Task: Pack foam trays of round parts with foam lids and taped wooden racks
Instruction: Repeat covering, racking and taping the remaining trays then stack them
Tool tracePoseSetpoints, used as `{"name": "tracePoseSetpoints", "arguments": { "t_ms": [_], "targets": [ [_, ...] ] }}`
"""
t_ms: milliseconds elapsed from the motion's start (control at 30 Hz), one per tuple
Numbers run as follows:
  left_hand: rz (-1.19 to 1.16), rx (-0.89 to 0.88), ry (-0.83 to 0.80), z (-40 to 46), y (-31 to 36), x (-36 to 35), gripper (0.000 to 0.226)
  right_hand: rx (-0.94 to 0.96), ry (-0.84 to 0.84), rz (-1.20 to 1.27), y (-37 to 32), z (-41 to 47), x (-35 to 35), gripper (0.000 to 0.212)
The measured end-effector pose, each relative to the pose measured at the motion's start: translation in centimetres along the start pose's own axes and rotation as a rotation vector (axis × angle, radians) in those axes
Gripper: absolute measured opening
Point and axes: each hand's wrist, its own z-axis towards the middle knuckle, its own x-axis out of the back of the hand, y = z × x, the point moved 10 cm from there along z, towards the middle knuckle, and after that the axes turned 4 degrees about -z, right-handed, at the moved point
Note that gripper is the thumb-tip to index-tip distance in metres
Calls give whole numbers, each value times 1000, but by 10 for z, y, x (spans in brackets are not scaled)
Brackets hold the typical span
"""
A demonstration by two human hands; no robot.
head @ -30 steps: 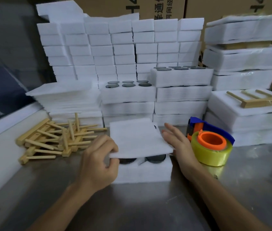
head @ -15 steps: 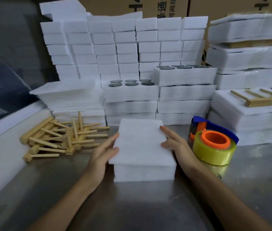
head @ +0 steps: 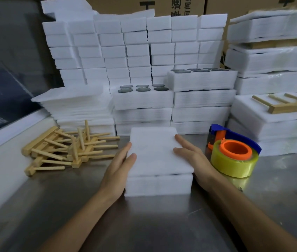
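Note:
A white foam tray [head: 158, 185] stands on the steel table in front of me, covered by a white foam lid [head: 155, 151]. The round parts under the lid are hidden. My left hand [head: 119, 167] lies flat against the left side of the lid and tray, fingers straight. On the right side my right hand [head: 194, 157] does the same, fingertips on the lid's edge. A heap of wooden racks [head: 66, 149] lies to the left. A tape dispenser [head: 234, 154] with a yellow roll sits just right of my right hand.
Stacks of foam trays [head: 142, 100] with dark round parts in their holes stand behind. A pile of foam lids [head: 75, 104] is at back left. Packed trays [head: 271, 115] with a taped wooden rack [head: 287, 106] are stacked at right. A white ledge [head: 2, 142] runs along the left.
The lid, lifted at its front edge by my left hand a second ago, now lies flat on the tray. Both hands have straightened against its sides.

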Motion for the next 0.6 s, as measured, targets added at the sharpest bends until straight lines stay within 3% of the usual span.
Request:
{"name": "tracePoseSetpoints", "arguments": {
  "t_ms": [300, 600],
  "targets": [
    [-9, -24, 84, -7, 6, 6, 47, 53, 9, -35, -4, -6, 3, 54],
    [77, 41, 114, 1, -6, -10, 75, -16, 16, -30, 0, 2, 6, 55]
  ]
}}
